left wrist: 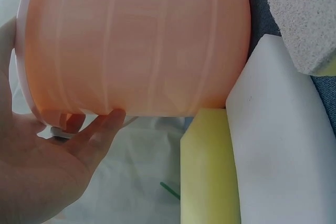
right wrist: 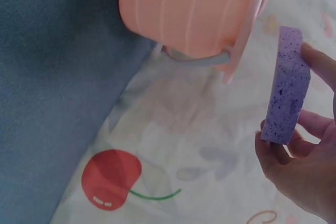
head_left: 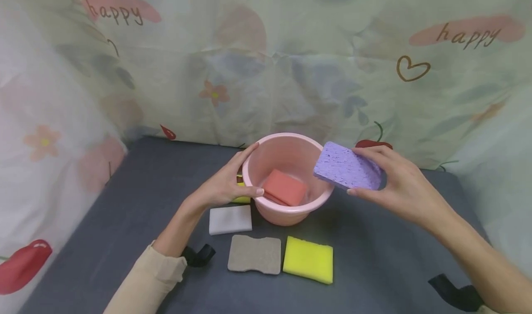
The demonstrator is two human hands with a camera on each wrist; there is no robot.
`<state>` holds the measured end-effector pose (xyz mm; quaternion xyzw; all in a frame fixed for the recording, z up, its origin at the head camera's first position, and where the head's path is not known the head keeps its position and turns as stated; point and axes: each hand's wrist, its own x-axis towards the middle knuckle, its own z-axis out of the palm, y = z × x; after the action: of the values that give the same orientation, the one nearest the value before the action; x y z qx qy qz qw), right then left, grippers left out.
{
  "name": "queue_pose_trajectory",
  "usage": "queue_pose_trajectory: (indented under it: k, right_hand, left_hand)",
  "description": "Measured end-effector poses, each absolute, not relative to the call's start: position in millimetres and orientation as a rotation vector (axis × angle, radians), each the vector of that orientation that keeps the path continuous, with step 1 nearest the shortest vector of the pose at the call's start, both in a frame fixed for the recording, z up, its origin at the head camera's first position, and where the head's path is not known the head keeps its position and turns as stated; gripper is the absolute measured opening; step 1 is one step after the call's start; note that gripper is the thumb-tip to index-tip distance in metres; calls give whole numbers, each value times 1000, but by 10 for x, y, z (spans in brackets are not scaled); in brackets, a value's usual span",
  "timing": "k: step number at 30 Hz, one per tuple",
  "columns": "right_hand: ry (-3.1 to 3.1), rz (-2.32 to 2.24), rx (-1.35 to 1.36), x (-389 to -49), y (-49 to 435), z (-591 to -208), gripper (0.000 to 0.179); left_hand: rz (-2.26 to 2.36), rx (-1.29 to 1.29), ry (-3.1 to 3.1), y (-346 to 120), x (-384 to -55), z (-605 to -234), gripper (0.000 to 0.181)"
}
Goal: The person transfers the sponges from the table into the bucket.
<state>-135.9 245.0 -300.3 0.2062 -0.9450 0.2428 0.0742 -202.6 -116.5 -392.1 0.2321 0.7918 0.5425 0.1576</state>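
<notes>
A pink bucket (head_left: 287,215) stands upright on the dark table, a folded-looking coral sponge (head_left: 285,186) lying inside it. My left hand (head_left: 225,180) grips the bucket's left rim, thumb at the front; the left wrist view shows its fingers against the ribbed outer wall (left wrist: 142,40). Between thumb and fingers, my right hand (head_left: 401,184) holds a purple porous sponge (head_left: 347,166) up at the bucket's right rim. In the right wrist view that sponge (right wrist: 287,85) appears edge-on, apart from the bucket (right wrist: 184,9).
A white sponge (head_left: 230,220), a grey notched sponge (head_left: 255,255) and a yellow sponge (head_left: 308,259) lie in front of the bucket. Another yellow piece (head_left: 242,195) is partly hidden behind my left hand. A patterned curtain (head_left: 274,74) hangs behind the table (head_left: 166,184).
</notes>
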Motion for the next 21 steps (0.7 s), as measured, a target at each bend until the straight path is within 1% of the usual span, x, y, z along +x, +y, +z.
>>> queue_pose_trajectory:
  k: [7, 13, 21]
  right_hand:
    - [-2878, 790, 651, -1462, 2266, -3038, 75]
    - [-2910, 819, 623, -1536, 2091, -3061, 74]
    - [-2919, 896, 597, -1654, 1905, -3107, 77]
  left_hand:
    - [1548, 661, 2276, -1168, -2032, -3936, 106]
    - [1541, 654, 2288, -1170, -2026, -3930, 106]
    - [1544, 634, 2277, -1173, -2014, -3923, 106]
